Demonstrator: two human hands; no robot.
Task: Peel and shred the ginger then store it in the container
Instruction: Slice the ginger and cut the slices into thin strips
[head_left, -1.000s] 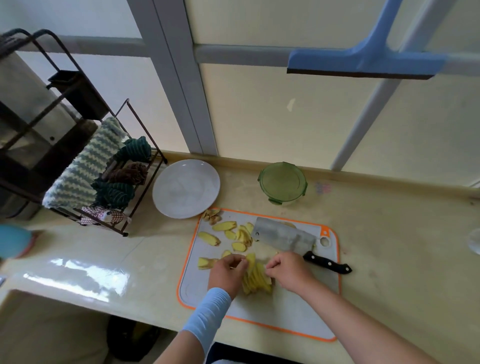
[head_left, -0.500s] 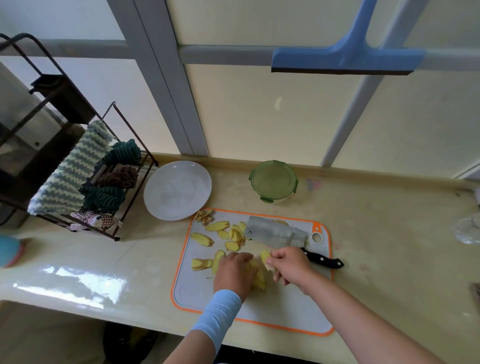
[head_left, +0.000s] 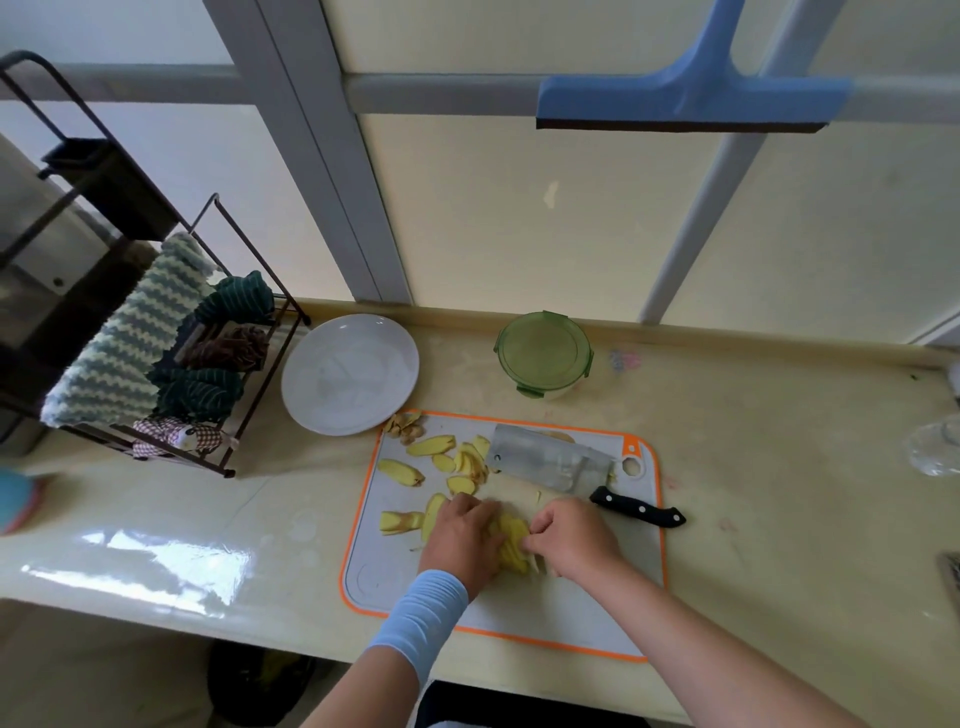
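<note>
**Ginger: both grips on the slice stack, mid-board**

Left grip (head_left: 462, 540), with a blue sleeve (head_left: 418, 618) at the wrist, has its fingers curled over the left side of the ginger stack (head_left: 513, 543). Right grip (head_left: 571, 540) pinches the stack's right side with curled fingertips. The stack lies near the middle of the cutting board (head_left: 519, 616), which sits toward the front edge of the tabletop (head_left: 779, 467).

- Loose ginger slices (head_left: 431, 446) are scattered over the board's far-left part.
- Peels (head_left: 405, 423) sit at the board's far-left corner.
- Cleaver (head_left: 545, 457) lies flat along the board's far edge. Its blade points left and its black handle overhangs the right edge. Neither grip touches it.
- Container (head_left: 543, 353), green lid on, stands behind the board near the tabletop's back edge, apart from the board.
- White plate (head_left: 350, 374) is just beside the board's far-left corner.
- Wire rack (head_left: 249, 395) with cloths is at the tabletop's left end.
</note>
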